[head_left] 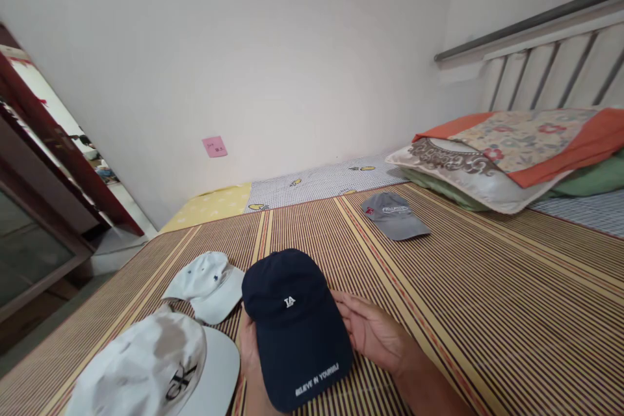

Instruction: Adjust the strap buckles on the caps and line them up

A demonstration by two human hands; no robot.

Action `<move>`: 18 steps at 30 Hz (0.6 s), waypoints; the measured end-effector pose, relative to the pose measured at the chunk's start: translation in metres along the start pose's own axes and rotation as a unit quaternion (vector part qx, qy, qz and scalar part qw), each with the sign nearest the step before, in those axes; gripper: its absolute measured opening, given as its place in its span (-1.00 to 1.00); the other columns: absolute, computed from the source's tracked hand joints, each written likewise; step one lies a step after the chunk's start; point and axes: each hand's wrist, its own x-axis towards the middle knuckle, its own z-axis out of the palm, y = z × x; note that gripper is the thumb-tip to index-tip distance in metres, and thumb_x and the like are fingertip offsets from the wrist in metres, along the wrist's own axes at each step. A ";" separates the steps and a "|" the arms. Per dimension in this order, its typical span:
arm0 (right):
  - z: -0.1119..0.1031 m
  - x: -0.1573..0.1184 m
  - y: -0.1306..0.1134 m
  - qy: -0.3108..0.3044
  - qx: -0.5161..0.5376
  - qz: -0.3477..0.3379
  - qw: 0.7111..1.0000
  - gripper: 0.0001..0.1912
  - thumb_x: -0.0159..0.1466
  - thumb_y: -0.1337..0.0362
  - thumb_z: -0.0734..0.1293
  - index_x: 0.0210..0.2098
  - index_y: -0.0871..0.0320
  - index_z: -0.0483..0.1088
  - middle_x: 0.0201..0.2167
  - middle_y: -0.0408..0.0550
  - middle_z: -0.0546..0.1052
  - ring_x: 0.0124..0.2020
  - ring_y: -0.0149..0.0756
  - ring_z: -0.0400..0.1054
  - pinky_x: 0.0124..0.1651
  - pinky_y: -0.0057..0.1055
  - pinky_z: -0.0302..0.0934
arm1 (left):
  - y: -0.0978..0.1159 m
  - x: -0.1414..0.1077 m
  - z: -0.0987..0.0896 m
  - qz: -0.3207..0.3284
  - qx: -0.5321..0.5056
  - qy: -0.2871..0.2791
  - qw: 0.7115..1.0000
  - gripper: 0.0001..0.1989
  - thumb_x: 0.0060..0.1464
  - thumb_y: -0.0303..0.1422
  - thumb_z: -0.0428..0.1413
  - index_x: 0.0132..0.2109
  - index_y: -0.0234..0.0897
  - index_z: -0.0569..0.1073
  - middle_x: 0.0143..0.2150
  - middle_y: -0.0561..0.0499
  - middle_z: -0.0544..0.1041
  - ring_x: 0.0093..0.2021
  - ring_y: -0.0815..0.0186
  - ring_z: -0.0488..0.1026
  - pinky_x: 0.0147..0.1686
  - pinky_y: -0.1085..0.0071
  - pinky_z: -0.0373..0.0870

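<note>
A navy baseball cap (297, 331) with white letters on its front and brim is held up between my two hands, brim toward me. My left hand (249, 348) supports its left side, with most of the fingers hidden behind the cap. At the right side, my right hand (370, 331) holds the cap's edge, fingertips tucked behind it. To the left lie a white baseball cap (141, 357) with a black logo and, beyond it, a smaller pale cap (209, 283). A grey baseball cap (394, 216) rests farther back on the right.
A striped bamboo mat (439, 292) covers the bed. Pillows (487, 169) with a floral-and-orange cover (536, 143) lie at the right, by a headboard (550, 68). A pink note (215, 147) is on the white wall. A doorway stands at the left.
</note>
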 end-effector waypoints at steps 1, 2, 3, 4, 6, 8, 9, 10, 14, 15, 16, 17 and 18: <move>0.002 0.000 0.002 0.000 0.001 -0.008 1.000 -0.56 0.19 0.14 0.59 0.00 0.20 0.59 -0.10 0.07 0.73 -0.23 -0.31 0.60 -0.23 -0.46 0.41 | 0.002 -0.001 0.000 0.002 -0.005 -0.011 1.000 -0.28 0.42 -0.01 -0.40 0.26 -0.16 0.54 0.21 -0.13 0.62 0.30 0.05 0.47 0.46 0.02 0.05; 0.005 0.000 0.005 0.001 0.008 -0.015 1.000 -0.51 0.16 0.16 0.61 0.04 0.20 0.58 -0.06 0.09 0.72 -0.17 -0.28 0.61 -0.15 -0.42 0.43 | 0.005 -0.001 0.000 0.007 -0.010 -0.029 0.999 -0.25 0.41 0.03 -0.40 0.27 -0.17 0.53 0.26 -0.13 0.57 0.32 0.03 0.44 0.46 0.01 0.05; 0.008 0.000 0.007 0.004 0.018 -0.021 1.000 -0.47 0.15 0.19 0.62 0.07 0.19 0.57 -0.01 0.10 0.71 -0.10 -0.24 0.61 -0.05 -0.38 0.43 | 0.009 -0.001 -0.002 0.014 -0.013 -0.053 0.998 -0.23 0.40 0.07 -0.42 0.29 -0.17 0.51 0.30 -0.12 0.53 0.35 0.03 0.41 0.46 0.01 0.05; 0.011 0.000 0.009 0.006 0.030 -0.026 0.999 -0.46 0.14 0.21 0.63 0.08 0.19 0.57 0.04 0.12 0.69 -0.03 -0.20 0.60 0.04 -0.32 0.42 | 0.012 -0.002 -0.004 0.024 -0.012 -0.078 0.997 -0.20 0.39 0.09 -0.44 0.30 -0.17 0.49 0.33 -0.11 0.50 0.37 0.04 0.38 0.45 0.03 0.08; 0.018 0.000 0.012 0.011 0.048 -0.034 0.998 -0.50 0.15 0.24 0.61 0.07 0.19 0.57 0.11 0.15 0.65 0.09 -0.14 0.56 0.18 -0.22 0.36 | 0.020 -0.003 -0.011 0.040 -0.006 -0.129 0.991 -0.17 0.37 0.10 -0.50 0.33 -0.16 0.45 0.34 -0.08 0.48 0.38 0.09 0.37 0.43 0.12 0.15; 0.027 -0.002 0.016 0.016 0.061 -0.044 0.997 -0.55 0.19 0.23 0.59 0.06 0.18 0.58 0.14 0.14 0.63 0.16 -0.10 0.51 0.28 -0.16 0.28 | 0.026 -0.005 -0.019 0.058 0.009 -0.155 0.986 -0.14 0.36 0.09 -0.55 0.34 -0.17 0.43 0.33 -0.07 0.49 0.37 0.14 0.39 0.40 0.19 0.20; 0.031 -0.002 0.018 0.017 0.067 -0.052 0.996 -0.56 0.21 0.21 0.58 0.05 0.18 0.58 0.15 0.13 0.62 0.20 -0.09 0.49 0.33 -0.15 0.23 | 0.028 -0.006 -0.023 0.066 0.016 -0.156 0.985 -0.12 0.36 0.09 -0.57 0.35 -0.17 0.41 0.33 -0.08 0.49 0.37 0.14 0.39 0.40 0.20 0.21; 0.035 -0.003 0.019 0.017 0.074 -0.060 0.995 -0.56 0.22 0.19 0.57 0.05 0.18 0.58 0.17 0.12 0.61 0.24 -0.08 0.46 0.37 -0.14 0.19 | 0.029 -0.007 -0.025 0.072 0.017 -0.153 0.986 -0.11 0.35 0.09 -0.59 0.36 -0.18 0.40 0.34 -0.09 0.47 0.37 0.13 0.38 0.40 0.19 0.21; 0.049 -0.006 0.025 0.019 0.082 -0.075 0.994 -0.47 0.18 0.16 0.60 0.11 0.15 0.55 0.20 0.10 0.59 0.30 -0.03 0.39 0.43 -0.09 0.12 | 0.026 -0.008 -0.025 0.069 -0.024 -0.172 0.982 -0.03 0.29 0.14 -0.64 0.39 -0.25 0.34 0.39 -0.13 0.39 0.42 0.07 0.31 0.43 0.14 0.15; 0.052 -0.007 0.027 0.019 0.075 -0.074 0.994 -0.43 0.16 0.17 0.61 0.13 0.15 0.54 0.20 0.11 0.59 0.29 -0.01 0.40 0.42 -0.07 0.13 | 0.024 -0.007 -0.023 0.062 -0.035 -0.179 0.981 -0.02 0.28 0.16 -0.64 0.40 -0.27 0.32 0.40 -0.15 0.37 0.42 0.06 0.31 0.44 0.12 0.12; 0.054 -0.007 0.028 0.018 0.067 -0.070 0.995 -0.39 0.13 0.18 0.62 0.14 0.16 0.54 0.19 0.12 0.60 0.28 0.02 0.41 0.40 -0.06 0.16 | 0.022 -0.006 -0.021 0.054 -0.043 -0.178 0.982 -0.01 0.27 0.17 -0.64 0.41 -0.30 0.29 0.41 -0.18 0.36 0.43 0.05 0.30 0.45 0.10 0.08; 0.055 -0.007 0.029 0.021 0.058 -0.069 0.996 -0.37 0.12 0.19 0.63 0.15 0.16 0.53 0.18 0.13 0.61 0.26 0.04 0.43 0.38 -0.05 0.18 | 0.020 -0.005 -0.018 0.047 -0.047 -0.172 0.983 -0.02 0.27 0.17 -0.63 0.42 -0.31 0.27 0.42 -0.21 0.34 0.43 0.03 0.28 0.47 0.07 0.03; 0.056 -0.007 0.030 0.027 0.050 -0.070 0.996 -0.37 0.12 0.19 0.63 0.16 0.16 0.53 0.17 0.14 0.61 0.25 0.05 0.44 0.37 -0.05 0.21 | 0.018 -0.004 -0.015 0.040 -0.051 -0.163 0.984 -0.03 0.28 0.18 -0.61 0.43 -0.31 0.25 0.43 -0.22 0.32 0.44 0.02 0.26 0.48 0.05 -0.02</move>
